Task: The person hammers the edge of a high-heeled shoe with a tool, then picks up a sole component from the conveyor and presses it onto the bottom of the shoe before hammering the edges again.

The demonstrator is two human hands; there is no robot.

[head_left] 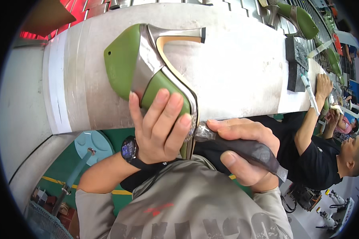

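Observation:
A silver high-heeled shoe [151,59] on a green last [122,59] lies tilted across the near side of the pale work surface, its heel pointing right. My left hand [159,127] is wrapped over the toe part, fingers spread along the green last and the shoe's edge. My right hand [247,139] grips a hand tool [247,150] with a dark wrapped handle and flared metal end. The tool's rough metal head meets or nearly meets the sole edge near the toe; exact contact cannot be made out.
A dark block [296,63] stands at the work surface's right end, beside a white-and-teal brush-like stick [309,91]. More silver shoes on green lasts [303,22] rest on the metal conveyor behind. A co-worker [319,155] sits at right. A teal round stool [93,147] is below left.

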